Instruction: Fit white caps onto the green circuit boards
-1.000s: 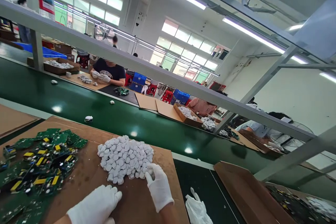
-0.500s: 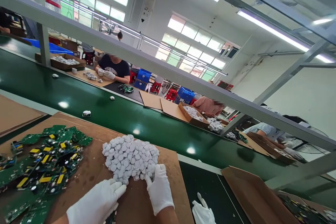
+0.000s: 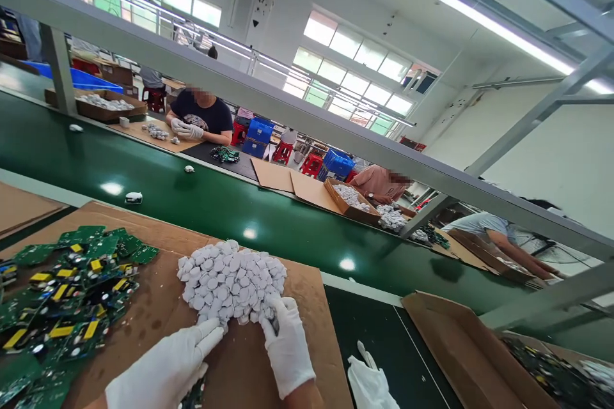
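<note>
A heap of small white round pieces (image 3: 233, 278) lies on a brown cardboard sheet (image 3: 244, 364) in front of me. My left hand (image 3: 165, 358), in a white glove, has its fingers stretched out and their tips against the heap's near left edge. At the near right edge my right hand (image 3: 288, 348), also gloved, has bent fingers and the thumb around something small and greyish, mostly hidden. To the left is a pile of green circuit boards (image 3: 77, 294) with yellow and black parts. Part of another circuit board (image 3: 194, 392) shows beneath my left hand.
A green conveyor belt (image 3: 206, 208) runs beyond the cardboard, carrying a few small pieces. A white glove (image 3: 368, 380) lies on the dark surface at right, beside an open cardboard box (image 3: 460, 351). A metal rail (image 3: 307, 121) crosses above. Several co-workers sit across the belt.
The view has shifted slightly. The small pieces on the belt have moved left. Both my hands stay at the heap's near edge. A co-worker at far right reaches farther forward.
</note>
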Demonstrator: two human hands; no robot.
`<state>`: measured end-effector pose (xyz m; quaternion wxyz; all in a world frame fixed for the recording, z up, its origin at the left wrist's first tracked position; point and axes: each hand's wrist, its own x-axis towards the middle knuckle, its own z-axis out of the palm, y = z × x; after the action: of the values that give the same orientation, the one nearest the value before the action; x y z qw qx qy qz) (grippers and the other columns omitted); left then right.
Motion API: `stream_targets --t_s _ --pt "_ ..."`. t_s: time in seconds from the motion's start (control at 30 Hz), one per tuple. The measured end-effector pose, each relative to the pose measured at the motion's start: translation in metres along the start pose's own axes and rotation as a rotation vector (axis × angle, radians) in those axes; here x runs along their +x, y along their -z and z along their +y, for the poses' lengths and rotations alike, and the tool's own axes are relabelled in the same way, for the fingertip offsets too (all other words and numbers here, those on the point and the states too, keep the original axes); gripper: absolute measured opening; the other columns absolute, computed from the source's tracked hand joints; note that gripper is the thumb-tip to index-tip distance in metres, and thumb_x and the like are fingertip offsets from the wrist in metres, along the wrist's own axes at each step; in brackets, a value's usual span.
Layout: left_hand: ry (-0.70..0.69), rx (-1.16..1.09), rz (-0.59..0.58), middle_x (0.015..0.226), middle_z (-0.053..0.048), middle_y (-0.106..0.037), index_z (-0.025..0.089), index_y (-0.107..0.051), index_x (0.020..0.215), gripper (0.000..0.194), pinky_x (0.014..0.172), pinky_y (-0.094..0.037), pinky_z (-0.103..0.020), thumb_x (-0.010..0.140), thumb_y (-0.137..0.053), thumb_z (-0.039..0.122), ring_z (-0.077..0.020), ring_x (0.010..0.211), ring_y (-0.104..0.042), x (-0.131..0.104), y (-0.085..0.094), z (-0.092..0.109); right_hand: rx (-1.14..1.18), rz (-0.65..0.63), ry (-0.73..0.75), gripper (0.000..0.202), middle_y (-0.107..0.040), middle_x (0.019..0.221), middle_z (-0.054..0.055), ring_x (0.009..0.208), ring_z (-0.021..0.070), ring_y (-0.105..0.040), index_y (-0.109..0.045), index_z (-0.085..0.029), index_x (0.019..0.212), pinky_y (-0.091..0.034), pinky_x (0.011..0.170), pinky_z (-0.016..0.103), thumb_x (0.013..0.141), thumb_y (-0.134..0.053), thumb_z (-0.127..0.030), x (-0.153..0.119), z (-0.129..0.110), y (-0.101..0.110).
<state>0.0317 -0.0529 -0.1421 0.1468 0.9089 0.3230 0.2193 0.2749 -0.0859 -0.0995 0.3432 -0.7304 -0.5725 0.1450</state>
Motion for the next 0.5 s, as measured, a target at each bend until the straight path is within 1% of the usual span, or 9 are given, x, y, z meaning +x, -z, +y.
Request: stream_targets --t_s 0.1,0.17,0.23,0.33,0.4,0.5 --pt "-0.017 -0.007 0.005 0.135 -0.001 -0.061 0.035 -0.047 0.137 0.062 0.098 -0.051 -0.025 0.078 -0.058 0.017 -0.0239 0.119 -0.06 0.001 0.008 0.001 0.057 -0.01 -0.035 0.029 -0.06 0.119 0.007 0.099 0.0192 -0.061 -0.059 -0.02 0.116 -0.053 0.085 0.039 0.092 -0.056 -0.036 -0.001 0.0 0.0" --pt "-0.047 0.011 -0.022 0.137 -0.001 -0.059 0.034 -0.046 0.138 0.065 0.101 -0.049 -0.024 0.078 -0.056 0.013 -0.0227 0.122 -0.058 0.002 0.015 0.001 0.103 -0.016 -0.06 0.029 -0.06 0.118 0.007 0.098 0.0192 -0.061 -0.058 -0.019 0.115 -0.053 0.084 0.039 0.091 -0.056 -0.036 -0.001 -0.001 0.001" --pt "-0.079 0.033 -0.058 0.136 -0.001 -0.06 0.032 -0.047 0.137 0.065 0.102 -0.047 -0.024 0.076 -0.056 0.011 -0.023 0.122 -0.058 0.005 0.019 0.0 0.155 -0.018 -0.081 0.029 -0.061 0.116 0.007 0.096 0.0187 -0.061 -0.058 -0.019 0.115 -0.053 0.082 0.038 0.091 -0.056 -0.036 0.0 0.0 0.002" --pt "-0.091 0.064 -0.094 0.135 -0.003 -0.061 0.03 -0.052 0.133 0.062 0.102 -0.047 -0.025 0.074 -0.059 0.014 -0.0244 0.121 -0.059 0.007 0.016 -0.001 0.243 -0.021 -0.108 0.028 -0.063 0.109 0.006 0.088 0.0163 -0.062 -0.059 -0.017 0.112 -0.054 0.076 0.035 0.092 -0.056 -0.037 0.004 0.003 0.004" --pt "-0.061 0.08 -0.075 0.133 -0.002 -0.062 0.03 -0.055 0.131 0.057 0.102 -0.046 -0.026 0.075 -0.06 0.019 -0.0243 0.12 -0.059 0.007 0.01 0.0 0.305 -0.026 -0.127 0.027 -0.064 0.099 0.004 0.078 0.0134 -0.062 -0.06 -0.016 0.107 -0.055 0.068 0.03 0.092 -0.056 -0.037 0.007 0.005 0.003" --pt "-0.032 0.09 -0.03 0.133 -0.002 -0.061 0.031 -0.058 0.127 0.047 0.102 -0.045 -0.026 0.081 -0.059 0.025 -0.0229 0.12 -0.057 0.004 0.003 0.001 0.385 -0.024 -0.155 0.028 -0.062 0.079 -0.001 0.06 0.0089 -0.058 -0.06 -0.015 0.101 -0.05 0.053 0.023 0.094 -0.052 -0.04 0.013 0.008 0.002"
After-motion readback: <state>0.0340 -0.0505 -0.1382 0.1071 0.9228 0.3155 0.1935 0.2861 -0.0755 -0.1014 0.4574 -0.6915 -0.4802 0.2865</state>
